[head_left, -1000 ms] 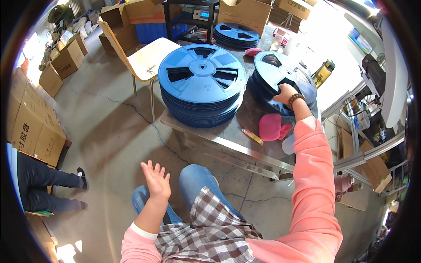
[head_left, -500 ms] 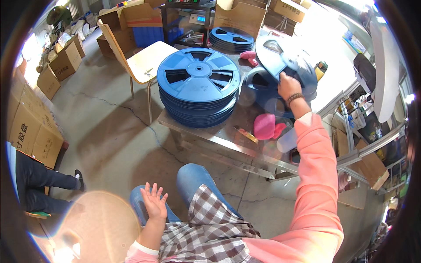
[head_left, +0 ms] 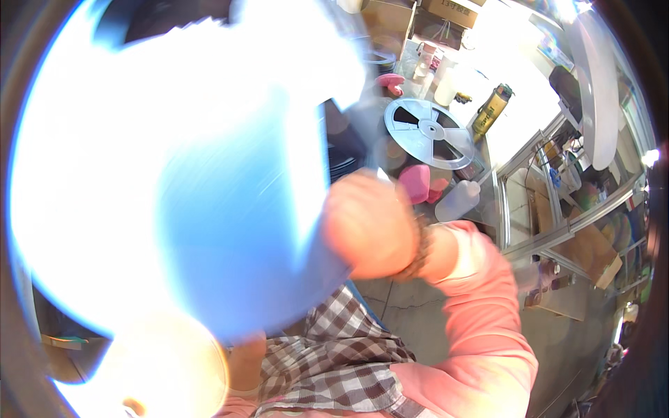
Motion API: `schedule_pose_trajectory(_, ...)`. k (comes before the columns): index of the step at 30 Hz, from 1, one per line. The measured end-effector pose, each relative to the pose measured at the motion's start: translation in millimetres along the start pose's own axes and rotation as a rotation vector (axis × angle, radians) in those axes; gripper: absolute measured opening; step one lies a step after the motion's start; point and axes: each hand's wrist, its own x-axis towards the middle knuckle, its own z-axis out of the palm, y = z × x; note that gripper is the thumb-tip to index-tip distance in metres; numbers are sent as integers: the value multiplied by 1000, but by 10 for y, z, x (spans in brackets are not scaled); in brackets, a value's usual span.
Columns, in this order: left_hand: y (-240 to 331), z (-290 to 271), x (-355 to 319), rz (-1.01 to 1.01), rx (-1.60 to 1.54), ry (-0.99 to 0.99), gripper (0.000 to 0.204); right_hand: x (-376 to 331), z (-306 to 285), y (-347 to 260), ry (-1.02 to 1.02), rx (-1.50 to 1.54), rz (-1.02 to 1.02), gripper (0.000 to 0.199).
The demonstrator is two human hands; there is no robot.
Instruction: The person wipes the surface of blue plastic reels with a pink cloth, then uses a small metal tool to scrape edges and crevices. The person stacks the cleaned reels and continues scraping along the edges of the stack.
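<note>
A large blue plastic reel (head_left: 230,202), washed out by glare and smeared by motion, fills the left half of the view close in front of me. My right hand (head_left: 373,226) is closed on its right edge. Only the wrist part of my left hand (head_left: 247,348) shows below the reel; its fingers are hidden behind it. Another blue reel (head_left: 460,137) lies flat on the table at the right. Behind the held reel, a sliver of the reel stack (head_left: 341,166) peeks out.
On the table are a pink pouch-like thing (head_left: 414,183), a translucent white bottle (head_left: 456,202), a yellow bottle with a dark cap (head_left: 492,110) and a pink object (head_left: 391,83) farther back. Cardboard boxes (head_left: 449,12) stand beyond. A metal frame (head_left: 550,240) runs along the right.
My right hand has brought the reel from the table's right side leftward and close to me. It now covers the chair, most of the stack and my left hand's fingers, which were spread before.
</note>
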Motion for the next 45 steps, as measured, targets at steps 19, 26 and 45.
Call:
schedule_pose_trajectory(19, 117, -83, -430, -534, -266, -45, 120, -1191, 1606, -1629, -491, 1011, 1033, 55)
schedule_pose_trajectory(26, 277, -86, -353, -592, -28, -19, 81, -1107, 1455, -1331, -772, 1598, 1192, 67)
schedule_pose_trajectory(45, 226, 39, -507, -527, -341, 17, 52, -1215, 783, -498, -653, 905, 1119, 37)
